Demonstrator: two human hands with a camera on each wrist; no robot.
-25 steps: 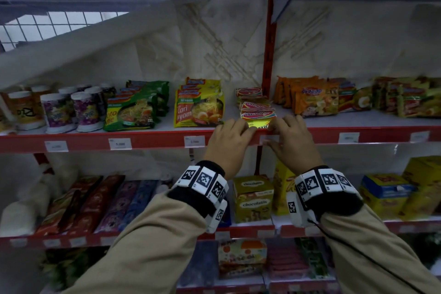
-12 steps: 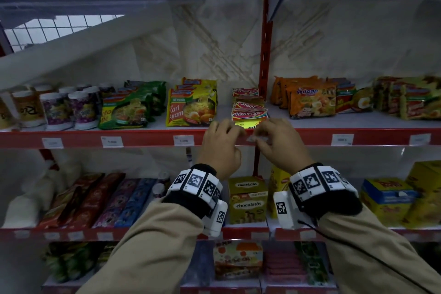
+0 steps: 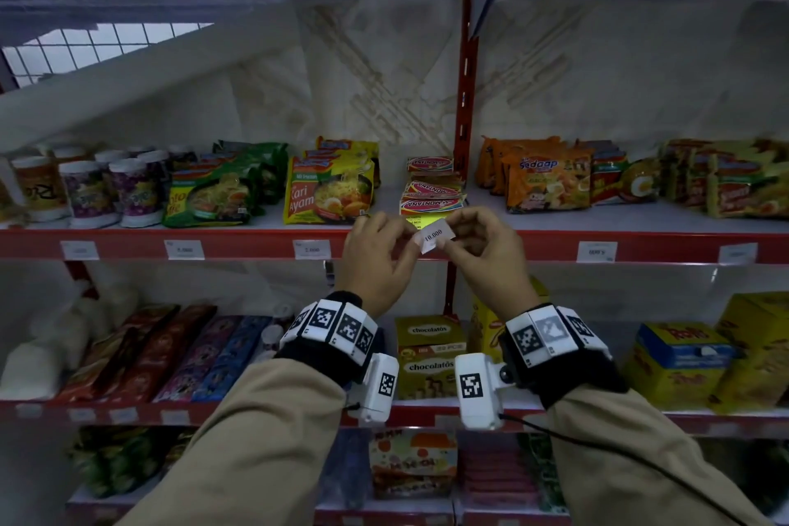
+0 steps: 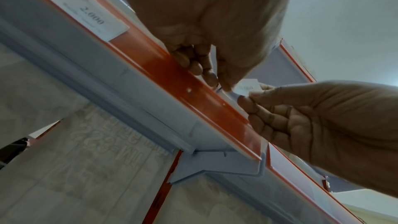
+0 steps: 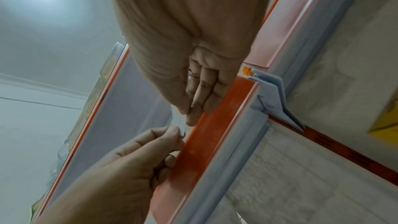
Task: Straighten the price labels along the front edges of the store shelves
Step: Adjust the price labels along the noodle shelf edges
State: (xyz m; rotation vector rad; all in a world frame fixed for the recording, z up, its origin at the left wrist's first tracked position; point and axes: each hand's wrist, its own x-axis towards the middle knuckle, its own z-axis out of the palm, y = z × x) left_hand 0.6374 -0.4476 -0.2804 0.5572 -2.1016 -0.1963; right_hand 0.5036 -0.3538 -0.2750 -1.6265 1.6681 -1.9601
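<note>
I have pulled the price label (image 3: 434,236) off the red shelf edge (image 3: 239,241) since a moment ago; my left hand (image 3: 375,265) and right hand (image 3: 486,258) both pinch it, tilted, just in front of that edge.

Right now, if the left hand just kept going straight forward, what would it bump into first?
Probably the red shelf edge: the left hand, pinching the price label, sits just before it. Depth is hard to judge.
</note>
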